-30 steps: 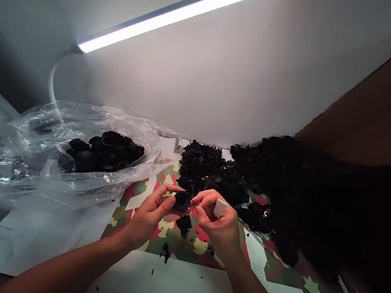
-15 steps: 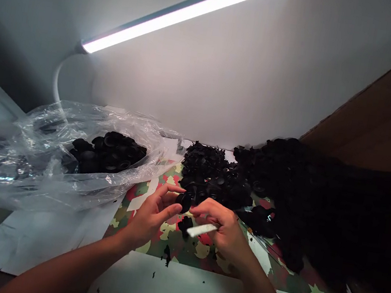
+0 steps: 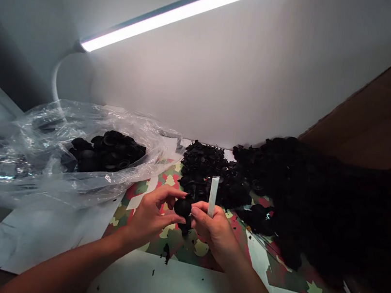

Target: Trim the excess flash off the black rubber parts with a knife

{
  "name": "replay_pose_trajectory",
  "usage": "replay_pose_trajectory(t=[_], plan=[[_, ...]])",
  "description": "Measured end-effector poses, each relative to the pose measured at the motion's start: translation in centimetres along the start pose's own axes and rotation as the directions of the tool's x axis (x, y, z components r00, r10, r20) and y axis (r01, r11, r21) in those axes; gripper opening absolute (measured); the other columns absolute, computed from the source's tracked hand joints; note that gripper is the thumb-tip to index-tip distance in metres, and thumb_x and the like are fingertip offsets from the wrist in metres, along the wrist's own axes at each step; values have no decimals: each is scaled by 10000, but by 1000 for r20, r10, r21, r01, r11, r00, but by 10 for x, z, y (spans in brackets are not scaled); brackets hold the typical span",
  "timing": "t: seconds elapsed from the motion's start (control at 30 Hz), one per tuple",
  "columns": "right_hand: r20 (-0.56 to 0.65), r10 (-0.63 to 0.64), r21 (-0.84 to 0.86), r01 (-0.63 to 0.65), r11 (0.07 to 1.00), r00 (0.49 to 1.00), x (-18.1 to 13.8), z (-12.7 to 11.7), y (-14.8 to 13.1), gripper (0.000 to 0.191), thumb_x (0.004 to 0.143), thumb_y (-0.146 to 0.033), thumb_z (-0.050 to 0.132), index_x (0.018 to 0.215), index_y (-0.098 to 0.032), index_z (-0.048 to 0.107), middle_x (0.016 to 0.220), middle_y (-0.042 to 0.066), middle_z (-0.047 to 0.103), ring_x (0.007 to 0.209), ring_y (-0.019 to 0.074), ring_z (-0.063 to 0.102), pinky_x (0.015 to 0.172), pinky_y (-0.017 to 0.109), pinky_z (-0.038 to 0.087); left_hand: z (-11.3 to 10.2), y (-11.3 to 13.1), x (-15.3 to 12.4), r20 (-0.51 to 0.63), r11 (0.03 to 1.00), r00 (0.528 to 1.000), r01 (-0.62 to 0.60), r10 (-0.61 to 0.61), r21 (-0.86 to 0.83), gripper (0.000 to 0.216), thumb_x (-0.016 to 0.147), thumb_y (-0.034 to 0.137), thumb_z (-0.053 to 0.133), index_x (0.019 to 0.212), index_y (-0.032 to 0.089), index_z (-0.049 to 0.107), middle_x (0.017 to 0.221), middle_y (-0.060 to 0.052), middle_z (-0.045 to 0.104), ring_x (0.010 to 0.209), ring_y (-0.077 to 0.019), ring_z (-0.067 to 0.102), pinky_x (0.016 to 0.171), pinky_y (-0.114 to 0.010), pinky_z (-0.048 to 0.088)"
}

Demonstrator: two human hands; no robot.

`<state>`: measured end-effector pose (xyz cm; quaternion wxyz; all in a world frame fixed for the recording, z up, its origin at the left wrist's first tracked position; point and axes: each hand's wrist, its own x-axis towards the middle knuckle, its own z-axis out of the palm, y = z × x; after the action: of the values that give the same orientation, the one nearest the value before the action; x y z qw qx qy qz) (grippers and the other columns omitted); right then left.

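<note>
Between the thumb and fingers of my left hand (image 3: 154, 213) is a small round black rubber part (image 3: 182, 207), its domed face toward me. My right hand (image 3: 213, 227) is closed around a pale, flat-sided stick-like handle (image 3: 213, 195) that points up and away. The thumb and forefinger of that hand are pinched at the right edge of the black part. Whatever tip the handle has is hidden in the fingers. Below the part, another dark piece lies on the camouflage-patterned sheet (image 3: 201, 249).
A clear plastic bag (image 3: 11, 173) holding black round parts (image 3: 108, 153) lies at left. Black scraps (image 3: 204, 160) are heaped behind my hands. A large dark pile (image 3: 286, 179) fills the right, beside a brown board (image 3: 388, 107). A lit tube lamp (image 3: 185, 16) hangs above.
My right hand has turned, so the pale handle swings from pointing left toward me to standing upright. The round part has been turned in my left fingers, its domed face now showing.
</note>
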<state>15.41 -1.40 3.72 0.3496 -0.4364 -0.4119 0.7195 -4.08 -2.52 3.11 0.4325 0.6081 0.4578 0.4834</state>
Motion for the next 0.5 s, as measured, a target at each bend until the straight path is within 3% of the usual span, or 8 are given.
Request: replay_pose_trajectory(t=[0.17,0.23,0.3,0.37,0.4,0.43,0.5], plan=[[20,42,123,-44,991,999,1,8,3,388,699,-509,814,681,-182,606,645,-9,565,537,86,434,477,193,292,4,-8,-3,-48,1000,999,9,-9,-9,564,741,256,861,1247,251,613,1073,-50,714,888,-180,623,844,-324,517],[20,36,114,-38,993,999,4,9,8,398,710,-530,802,684,-184,607,640,-8,569,535,88,446,483,195,307,5,-6,-4,-54,997,997,-59,61,51,536,781,253,826,1270,248,607,1087,-63,716,962,-208,652,881,-344,527],[-4,-9,41,9,999,1000,7,8,12,426,759,-597,745,733,-185,640,599,-13,562,500,93,422,465,207,302,-1,3,-6,-33,962,975,-212,221,174,435,835,227,762,1248,254,631,1096,-71,722,997,-230,676,895,-369,543],[-79,-127,-87,120,989,989,10,2,12,493,834,-670,635,809,-180,686,562,-9,560,495,111,433,464,223,321,-19,20,-5,-9,809,889,-413,458,417,349,851,188,725,1184,281,676,1103,-64,731,1029,-250,680,936,-406,535],[-129,-207,-161,186,969,970,12,-3,10,532,866,-694,576,846,-178,704,555,-5,561,501,120,442,470,232,335,-32,30,-3,-4,672,811,-482,585,562,353,837,177,735,1163,304,690,1108,-54,735,1061,-266,672,979,-436,510],[-177,-289,-231,246,941,941,14,-8,7,560,890,-705,530,878,-177,717,565,0,570,505,124,442,475,238,341,-48,40,0,-54,558,753,-436,656,706,386,828,172,744,1185,308,684,1149,-58,729,1116,-288,648,1031,-478,469],[-235,-413,-331,327,885,880,18,-20,-1,571,903,-706,505,917,-181,729,635,12,605,498,117,415,468,246,334,-82,58,10,-163,401,717,-174,678,899,390,848,199,728,1228,266,670,1221,-97,706,1164,-336,608,1068,-556,403]])
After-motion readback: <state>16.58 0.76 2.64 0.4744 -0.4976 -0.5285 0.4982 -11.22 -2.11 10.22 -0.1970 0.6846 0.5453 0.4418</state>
